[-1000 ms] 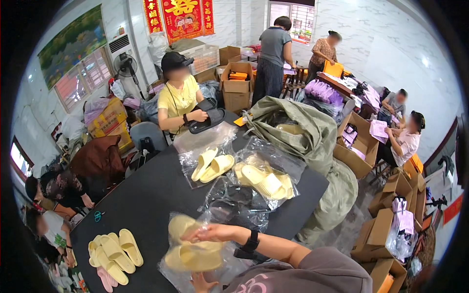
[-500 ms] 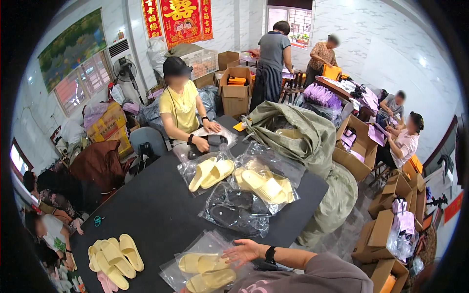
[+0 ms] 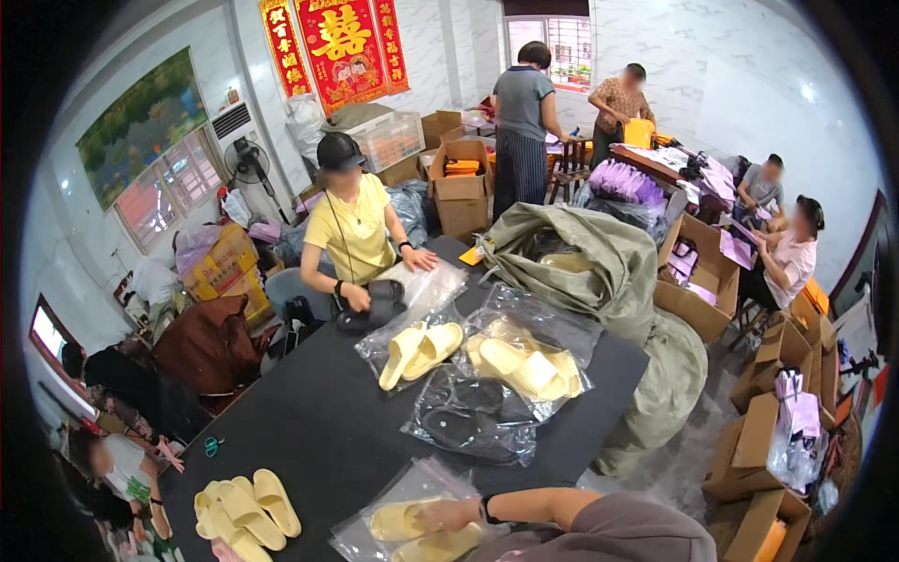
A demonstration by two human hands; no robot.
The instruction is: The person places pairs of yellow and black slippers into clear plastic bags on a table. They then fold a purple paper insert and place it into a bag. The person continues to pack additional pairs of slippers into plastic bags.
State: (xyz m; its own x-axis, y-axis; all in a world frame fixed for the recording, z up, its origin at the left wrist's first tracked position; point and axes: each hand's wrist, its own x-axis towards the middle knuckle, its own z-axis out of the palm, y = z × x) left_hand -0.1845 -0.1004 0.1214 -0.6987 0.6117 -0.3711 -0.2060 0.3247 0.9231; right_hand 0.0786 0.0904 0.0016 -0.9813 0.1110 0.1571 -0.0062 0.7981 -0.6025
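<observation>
- Head view: my right hand [image 3: 456, 513] lies flat, grip loose and open, on bagged yellow slippers [image 3: 412, 525] on the desk [image 3: 318, 421].
- Left hand I cannot see.

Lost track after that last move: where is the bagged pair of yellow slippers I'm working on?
In the head view it lies at the bottom centre: the bagged yellow slippers sit on the black table's near edge under your right hand, right of the loose yellow slippers.

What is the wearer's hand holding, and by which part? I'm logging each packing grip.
The one visible hand, apparently the right, rests on a pale yellow foam slipper inside a clear plastic bag, at the slipper's near end. A closed grip cannot be told.
</observation>
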